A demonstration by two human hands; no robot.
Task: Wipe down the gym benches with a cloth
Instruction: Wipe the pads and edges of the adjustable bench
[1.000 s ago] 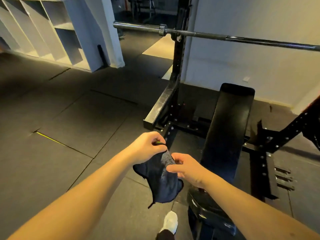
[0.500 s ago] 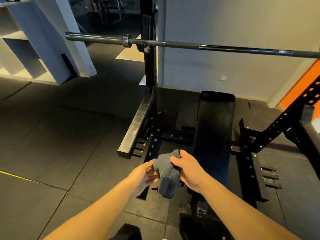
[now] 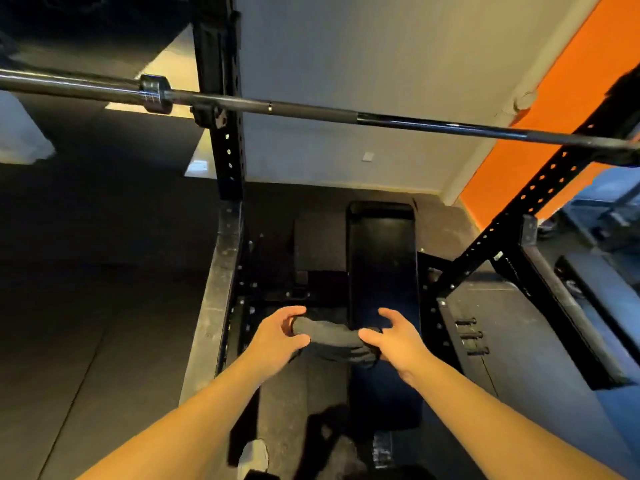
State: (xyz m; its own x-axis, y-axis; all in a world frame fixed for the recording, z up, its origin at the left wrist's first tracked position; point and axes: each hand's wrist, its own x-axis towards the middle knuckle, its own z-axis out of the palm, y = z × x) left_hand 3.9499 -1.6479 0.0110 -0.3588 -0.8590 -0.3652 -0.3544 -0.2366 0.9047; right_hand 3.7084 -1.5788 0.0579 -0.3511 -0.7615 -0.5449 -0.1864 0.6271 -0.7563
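left hand [image 3: 280, 336]: fingers and thumb curled round the left end of the cloth [image 3: 329, 339], gripping it.
right hand [image 3: 394, 337]: thumb and curled fingers pinch the cloth's right end.
cloth: dark grey, bunched into a roll and pulled between both hands. It sits over the left edge of the bench [image 3: 381, 265], near end. Can't tell if it touches the pad.
bench: black pad running straight away from the person, its far end near the white wall [image 3: 346, 64]. The right hand is above the pad, the left hand just off its left side.
rack: left upright [image 3: 221, 133] and right upright [image 3: 519, 220] flank the bench, with the bench between them. Pegs [image 3: 471, 336] stick out low on the right frame.
barbell [image 3: 311, 110]: lies across the rack, well above and beyond the hands.
room: dark rubber floor [image 3: 86, 306] is open to the left. The right side is tighter, with the rack base and the orange wall [image 3: 554, 98].
shoe [image 3: 254, 455]: white toe at the bottom edge, left of the bench.
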